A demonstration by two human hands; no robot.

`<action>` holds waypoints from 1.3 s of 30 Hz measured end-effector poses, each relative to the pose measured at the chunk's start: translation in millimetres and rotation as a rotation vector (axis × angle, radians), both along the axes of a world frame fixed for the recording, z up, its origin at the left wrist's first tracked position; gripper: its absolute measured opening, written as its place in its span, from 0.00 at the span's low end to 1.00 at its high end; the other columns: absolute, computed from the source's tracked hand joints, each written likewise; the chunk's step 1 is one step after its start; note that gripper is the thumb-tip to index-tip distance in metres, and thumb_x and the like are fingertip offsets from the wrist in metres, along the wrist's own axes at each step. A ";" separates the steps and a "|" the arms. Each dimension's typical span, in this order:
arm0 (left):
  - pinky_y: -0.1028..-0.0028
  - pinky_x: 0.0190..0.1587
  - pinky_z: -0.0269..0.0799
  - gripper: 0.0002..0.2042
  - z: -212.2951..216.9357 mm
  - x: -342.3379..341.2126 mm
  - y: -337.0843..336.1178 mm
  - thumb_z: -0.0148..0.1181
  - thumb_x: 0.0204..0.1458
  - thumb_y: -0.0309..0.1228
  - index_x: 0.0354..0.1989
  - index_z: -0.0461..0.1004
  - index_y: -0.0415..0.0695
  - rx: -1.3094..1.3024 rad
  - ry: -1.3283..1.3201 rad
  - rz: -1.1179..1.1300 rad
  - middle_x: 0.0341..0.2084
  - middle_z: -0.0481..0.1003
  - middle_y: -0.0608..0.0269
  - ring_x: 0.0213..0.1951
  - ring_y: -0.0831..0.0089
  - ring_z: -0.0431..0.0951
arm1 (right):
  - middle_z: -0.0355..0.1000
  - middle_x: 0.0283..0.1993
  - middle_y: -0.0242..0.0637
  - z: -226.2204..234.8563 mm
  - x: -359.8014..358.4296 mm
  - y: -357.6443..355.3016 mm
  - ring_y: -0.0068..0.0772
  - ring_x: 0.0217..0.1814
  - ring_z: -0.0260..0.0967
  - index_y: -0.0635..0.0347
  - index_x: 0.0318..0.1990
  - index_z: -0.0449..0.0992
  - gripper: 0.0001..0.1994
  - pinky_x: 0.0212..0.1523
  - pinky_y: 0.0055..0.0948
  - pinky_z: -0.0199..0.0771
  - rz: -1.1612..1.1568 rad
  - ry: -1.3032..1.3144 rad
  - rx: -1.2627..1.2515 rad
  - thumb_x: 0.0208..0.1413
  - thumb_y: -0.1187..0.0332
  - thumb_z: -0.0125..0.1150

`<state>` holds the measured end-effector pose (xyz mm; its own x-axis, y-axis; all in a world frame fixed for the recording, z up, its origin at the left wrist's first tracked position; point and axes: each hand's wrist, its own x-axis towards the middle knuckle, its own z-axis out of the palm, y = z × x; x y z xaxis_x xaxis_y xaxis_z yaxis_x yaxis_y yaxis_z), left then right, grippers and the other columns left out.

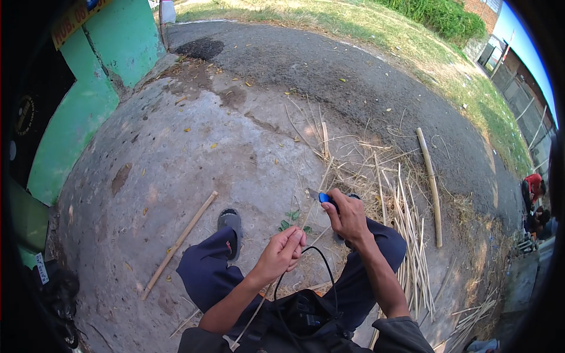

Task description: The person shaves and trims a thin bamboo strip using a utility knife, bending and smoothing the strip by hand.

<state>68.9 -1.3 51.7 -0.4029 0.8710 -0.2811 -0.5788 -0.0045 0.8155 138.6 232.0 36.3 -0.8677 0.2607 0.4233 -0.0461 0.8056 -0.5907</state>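
Note:
My left hand [284, 252] is closed in a pinch on a thin, pale bamboo strip [318, 187]. The strip slants from beside my left forearm up past my fingers and away from me. My right hand [348, 216] grips a knife [325, 199] with a blue handle. Its short blade points left, close to the strip; I cannot tell whether they touch. Between my knees a black cable [324, 254] loops in front of my lap. Just beyond my left hand lies a sprig of green leaves [288, 222].
Split bamboo strips [412, 247] are piled by my right leg, among scattered shavings [359, 156]. One bamboo pole [431, 188] lies farther right, and a thinner stick [179, 246] lies left of my left foot. A green wall [82, 129] stands at the left. People [534, 194] are at the far right.

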 end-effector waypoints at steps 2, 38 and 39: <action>0.79 0.17 0.44 0.13 0.0 -0.1 -1.1 0.42 0.79 0.36 0.40 0.66 0.44 0.005 0.006 -0.007 0.17 0.53 0.79 0.16 0.88 0.47 | 0.76 0.29 0.45 0.6 -0.6 0.1 0.52 0.27 0.76 0.59 0.45 0.75 0.11 0.29 0.43 0.72 -0.021 0.034 0.023 0.70 0.60 0.62; 0.79 0.18 0.58 0.12 -8.7 -10.5 -15.5 0.49 0.76 0.36 0.48 0.76 0.41 -0.156 0.184 -0.025 0.19 0.64 0.75 0.17 0.87 0.61 | 0.76 0.33 0.25 12.3 -8.3 24.7 0.08 0.21 0.52 0.64 0.59 0.80 0.20 0.22 0.17 0.49 -0.027 -0.040 -1.085 0.68 0.60 0.68; 0.79 0.18 0.58 0.12 -10.2 -8.5 -12.3 0.49 0.76 0.36 0.48 0.76 0.41 -0.161 0.181 -0.029 0.19 0.64 0.75 0.17 0.87 0.61 | 0.76 0.33 0.25 11.0 -9.4 20.0 0.08 0.21 0.52 0.64 0.59 0.80 0.20 0.22 0.17 0.49 -0.031 -0.042 -1.091 0.68 0.60 0.68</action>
